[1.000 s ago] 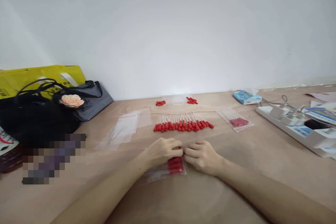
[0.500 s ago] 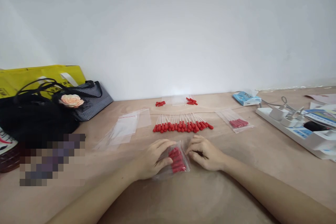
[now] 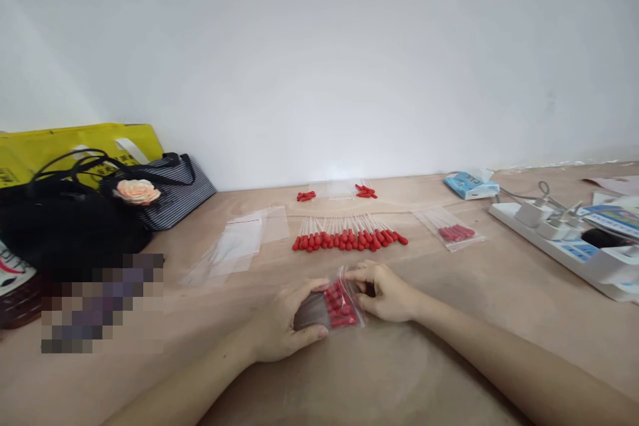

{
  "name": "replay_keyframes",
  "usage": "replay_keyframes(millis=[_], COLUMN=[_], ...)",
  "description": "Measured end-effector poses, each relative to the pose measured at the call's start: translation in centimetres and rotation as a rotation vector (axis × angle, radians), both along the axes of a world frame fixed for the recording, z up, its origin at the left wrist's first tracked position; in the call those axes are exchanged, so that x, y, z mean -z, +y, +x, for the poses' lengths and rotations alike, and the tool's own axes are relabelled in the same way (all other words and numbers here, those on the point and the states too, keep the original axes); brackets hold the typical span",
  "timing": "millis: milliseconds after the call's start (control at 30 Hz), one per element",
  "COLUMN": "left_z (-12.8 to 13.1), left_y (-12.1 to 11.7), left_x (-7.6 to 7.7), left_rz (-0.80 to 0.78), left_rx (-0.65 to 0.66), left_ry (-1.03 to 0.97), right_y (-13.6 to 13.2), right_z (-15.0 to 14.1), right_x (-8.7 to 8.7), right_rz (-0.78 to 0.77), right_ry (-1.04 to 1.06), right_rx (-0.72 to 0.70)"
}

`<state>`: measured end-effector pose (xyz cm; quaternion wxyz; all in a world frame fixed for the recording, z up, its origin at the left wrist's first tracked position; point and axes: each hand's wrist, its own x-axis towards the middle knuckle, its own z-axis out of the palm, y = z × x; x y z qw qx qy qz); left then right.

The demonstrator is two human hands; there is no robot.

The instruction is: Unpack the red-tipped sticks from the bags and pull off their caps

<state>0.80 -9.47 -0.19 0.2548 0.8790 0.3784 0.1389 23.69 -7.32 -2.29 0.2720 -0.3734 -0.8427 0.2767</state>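
Both my hands hold a small clear zip bag (image 3: 335, 306) filled with red-tipped sticks, just above the wooden table (image 3: 449, 319). My left hand (image 3: 279, 326) cups the bag's left end with thumb below and fingers over it. My right hand (image 3: 387, 293) pinches the bag's top right edge. Beyond them a row of loose red-tipped sticks (image 3: 349, 234) lies on the table, and farther back sit two small groups of the same sticks (image 3: 365, 191).
Empty clear bags (image 3: 239, 243) lie at the left. Another filled bag (image 3: 449, 229) lies at the right. Black and striped bags (image 3: 100, 213) and a yellow bag stand at the far left. A white power strip (image 3: 564, 243) with plugs and a blue tissue pack (image 3: 469, 184) sit at the right.
The filled bag lay flat under both hands; now it is lifted and turned, my left hand has slid under its left end and my right hand grips its upper right edge.
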Motion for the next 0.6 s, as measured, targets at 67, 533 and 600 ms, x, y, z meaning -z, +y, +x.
replay_keyframes(millis=[67, 533, 600], left_z=[0.0, 0.0, 0.1], left_y=[0.0, 0.1, 0.1], left_x=[0.0, 0.1, 0.1], left_rz=[0.002, 0.047, 0.052], left_rx=[0.004, 0.046, 0.038], left_ry=[-0.012, -0.053, -0.057], right_y=[0.1, 0.2, 0.3], right_z=[0.0, 0.0, 0.1], right_x=[0.3, -1.0, -0.8], right_rz=[-0.093, -0.116, -0.113], right_ry=[0.133, 0.027, 0.007], right_rx=[-0.052, -0.122, -0.122])
